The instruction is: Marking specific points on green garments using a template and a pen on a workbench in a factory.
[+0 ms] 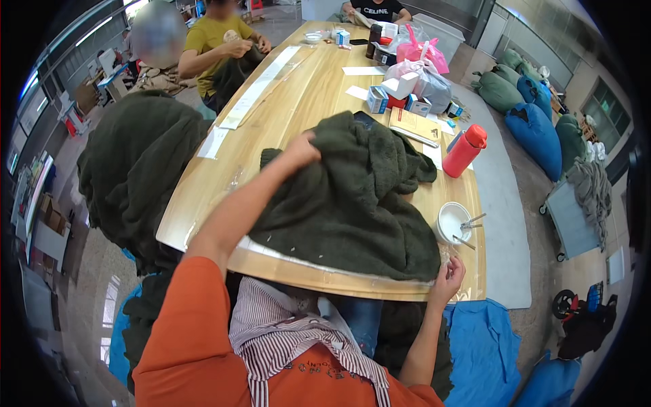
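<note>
A dark green knitted garment (339, 203) lies spread and partly bunched across the near end of the wooden table. My left hand (303, 149) is closed on its upper left part and lifts a fold. At the garment's lower right corner, by the table's front edge, my right hand (447, 277) has its fingers pinched together on the hem. Small light specks dot the fabric near the front. Just beyond my right hand stands a white tub (452, 222) with metal tools leaning in it.
A red bottle (464, 150), a notebook (415, 127), small boxes (377, 100) and plastic bags (424, 74) occupy the table's right side. Left of the table rises a big heap of dark green fabric (142, 163). Two people work around the table's far part. Stuffed sacks (536, 139) lie at right.
</note>
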Tool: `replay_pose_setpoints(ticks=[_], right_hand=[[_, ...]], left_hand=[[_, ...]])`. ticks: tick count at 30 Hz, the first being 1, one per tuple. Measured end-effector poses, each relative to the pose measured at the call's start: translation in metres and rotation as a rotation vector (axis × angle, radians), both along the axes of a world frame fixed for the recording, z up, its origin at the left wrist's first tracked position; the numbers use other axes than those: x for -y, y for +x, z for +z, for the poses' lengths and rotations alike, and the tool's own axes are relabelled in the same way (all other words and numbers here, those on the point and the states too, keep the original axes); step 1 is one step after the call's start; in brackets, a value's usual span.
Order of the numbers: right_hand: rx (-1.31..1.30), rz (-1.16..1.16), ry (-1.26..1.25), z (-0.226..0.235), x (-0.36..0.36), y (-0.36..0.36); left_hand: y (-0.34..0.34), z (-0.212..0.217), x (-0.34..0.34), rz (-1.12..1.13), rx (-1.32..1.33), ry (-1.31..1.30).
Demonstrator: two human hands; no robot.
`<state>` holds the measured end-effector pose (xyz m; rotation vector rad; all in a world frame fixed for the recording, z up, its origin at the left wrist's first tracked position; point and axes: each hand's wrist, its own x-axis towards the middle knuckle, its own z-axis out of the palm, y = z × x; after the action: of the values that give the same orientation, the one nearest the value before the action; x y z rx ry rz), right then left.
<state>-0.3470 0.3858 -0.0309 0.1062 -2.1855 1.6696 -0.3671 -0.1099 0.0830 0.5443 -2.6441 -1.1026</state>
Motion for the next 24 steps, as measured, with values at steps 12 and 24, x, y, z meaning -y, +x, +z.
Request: replay_pose_setpoints(ticks=[12,24], right_hand=[[-0.028,-0.089,0.323,-0.039,-0.042,-0.045],[0.003,-0.011,-0.027,-0.015,-0.046,0.014]], left_hand=[[0.593,-0.079,0.108,0.648,-0.823,1.040],[0.632,-0.326,-0.068,1.055,-0.072,1.221]])
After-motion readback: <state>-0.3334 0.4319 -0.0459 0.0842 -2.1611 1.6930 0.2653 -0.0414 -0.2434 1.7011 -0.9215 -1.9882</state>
